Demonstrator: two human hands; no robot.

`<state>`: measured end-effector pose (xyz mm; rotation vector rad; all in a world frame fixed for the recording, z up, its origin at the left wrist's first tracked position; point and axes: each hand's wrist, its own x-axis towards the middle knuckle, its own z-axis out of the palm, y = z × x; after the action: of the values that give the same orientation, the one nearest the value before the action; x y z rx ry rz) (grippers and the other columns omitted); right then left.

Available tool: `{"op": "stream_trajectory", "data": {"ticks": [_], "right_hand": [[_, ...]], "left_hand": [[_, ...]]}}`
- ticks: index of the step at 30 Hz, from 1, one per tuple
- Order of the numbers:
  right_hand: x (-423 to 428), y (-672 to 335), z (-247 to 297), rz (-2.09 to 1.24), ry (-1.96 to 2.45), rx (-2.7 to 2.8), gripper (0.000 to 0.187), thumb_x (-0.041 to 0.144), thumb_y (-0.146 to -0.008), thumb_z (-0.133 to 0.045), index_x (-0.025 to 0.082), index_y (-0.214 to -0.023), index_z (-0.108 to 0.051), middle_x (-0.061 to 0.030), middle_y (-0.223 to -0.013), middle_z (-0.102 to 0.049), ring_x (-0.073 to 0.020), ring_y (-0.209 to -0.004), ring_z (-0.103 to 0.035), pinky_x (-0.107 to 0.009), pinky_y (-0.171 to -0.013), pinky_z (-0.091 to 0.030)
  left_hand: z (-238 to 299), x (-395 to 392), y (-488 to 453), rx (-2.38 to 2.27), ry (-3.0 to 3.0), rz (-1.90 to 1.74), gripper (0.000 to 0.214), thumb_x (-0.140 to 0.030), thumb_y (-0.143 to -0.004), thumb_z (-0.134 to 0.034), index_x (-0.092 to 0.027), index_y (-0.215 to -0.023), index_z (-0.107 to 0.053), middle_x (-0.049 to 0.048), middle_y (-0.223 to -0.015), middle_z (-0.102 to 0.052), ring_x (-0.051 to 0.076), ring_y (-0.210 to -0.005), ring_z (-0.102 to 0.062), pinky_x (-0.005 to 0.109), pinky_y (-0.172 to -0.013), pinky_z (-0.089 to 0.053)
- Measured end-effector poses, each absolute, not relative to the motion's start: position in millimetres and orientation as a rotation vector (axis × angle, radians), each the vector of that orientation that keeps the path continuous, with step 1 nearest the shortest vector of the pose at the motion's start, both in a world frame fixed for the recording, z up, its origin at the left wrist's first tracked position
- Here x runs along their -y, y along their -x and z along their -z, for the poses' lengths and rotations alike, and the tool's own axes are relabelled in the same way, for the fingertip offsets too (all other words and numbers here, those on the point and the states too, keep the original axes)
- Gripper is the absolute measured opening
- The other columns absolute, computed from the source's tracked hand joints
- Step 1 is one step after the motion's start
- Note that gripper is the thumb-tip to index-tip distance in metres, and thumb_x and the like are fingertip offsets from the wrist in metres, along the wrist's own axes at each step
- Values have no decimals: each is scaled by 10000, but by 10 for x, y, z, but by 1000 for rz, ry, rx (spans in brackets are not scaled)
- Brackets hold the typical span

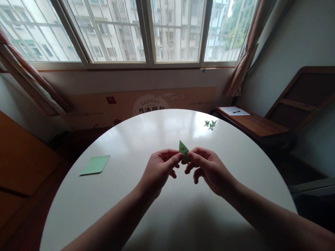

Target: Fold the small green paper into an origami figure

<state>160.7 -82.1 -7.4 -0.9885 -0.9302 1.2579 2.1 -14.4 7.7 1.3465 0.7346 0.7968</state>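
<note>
Left hand [163, 167] and right hand [206, 167] face each other over the middle of the round white table [125, 136], the forearms reaching in across its near side. Each is mostly closed, thumb and forefinger pinched together on a small folded green paper [184, 150], while the remaining fingers curl loosely below. The paper sits between the two sets of fingertips: the left hand grips its left side, the right hand its lower right side. One pointed tip rises above the fingers toward the far edge, and another point shows below, between the hands.

Toward the table's left edge, well apart from the left hand, lies a flat, pale green paper square [95, 165]. Farther off, near the far right edge, three small folded green pieces [210, 124] rest close together, beyond the right hand. Past that edge, a sheet of white paper [227, 111] with a pen [236, 112] on it lies on a brown wooden surface [264, 123]. Farthest away is a barred window [175, 31].
</note>
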Motion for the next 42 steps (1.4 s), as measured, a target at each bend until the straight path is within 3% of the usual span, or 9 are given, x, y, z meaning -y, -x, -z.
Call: {"op": "stream_trajectory", "data": {"ticks": [15,24,33,42], "right_hand": [[824,-1573,103,-1182,1040,1005,269,446,-868,-699,181,-916,-702,-65,-842,-712,-178,-649,-685,-191,-388,-475],[791,-1560,151,-1116,1056,1088,291,342,-738,-839,177,-921,-685,-21,-733,-696,-166,-613,-664,-186,-374,-485],[802,-1602,109,-1086,1125,1058,258,354,-773,-803,149,-913,-731,-16,-700,-657,-112,-541,-546,-183,-354,-458],[796,-1618,127,-1048,1072,1089,275,392,-834,-748,164,-978,-692,-3,-714,-616,-127,-576,-566,-191,-350,-487]], "left_hand": [[-105,178,-21,-781,-1378,-842,252,-384,-742,-798,-144,-819,-786,32,-647,-632,129,-596,-516,179,-424,-403],[-100,200,-29,-830,-1387,-826,225,-350,-783,-728,-126,-807,-743,14,-624,-591,122,-587,-506,176,-429,-404],[-130,118,1,-757,-1414,-749,243,-359,-764,-756,-141,-858,-705,30,-704,-628,152,-681,-556,179,-450,-443],[-126,127,-6,-839,-1385,-750,245,-358,-763,-766,-120,-816,-741,49,-692,-648,138,-620,-546,189,-441,-427]]}}
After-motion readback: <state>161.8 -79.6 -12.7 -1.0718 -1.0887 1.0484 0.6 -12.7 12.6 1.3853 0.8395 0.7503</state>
